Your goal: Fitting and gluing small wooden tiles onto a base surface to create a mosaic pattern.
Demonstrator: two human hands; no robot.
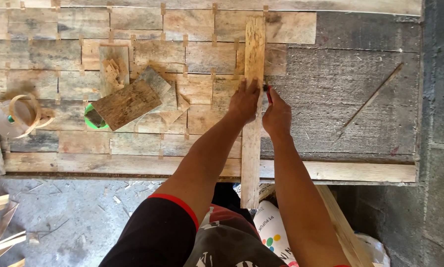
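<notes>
Wooden plank lying lengthwise across the workbench, one end overhanging the near edge. Left hand presses flat on it, fingers together; right hand pinches a red pencil at its edge. Marking appears underway; a steady plank is needed.

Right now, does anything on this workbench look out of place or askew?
Yes. The long plank under the left hand juts past the bench edge, unsupported. Loose offcut boards lie skewed in a pile.
</notes>
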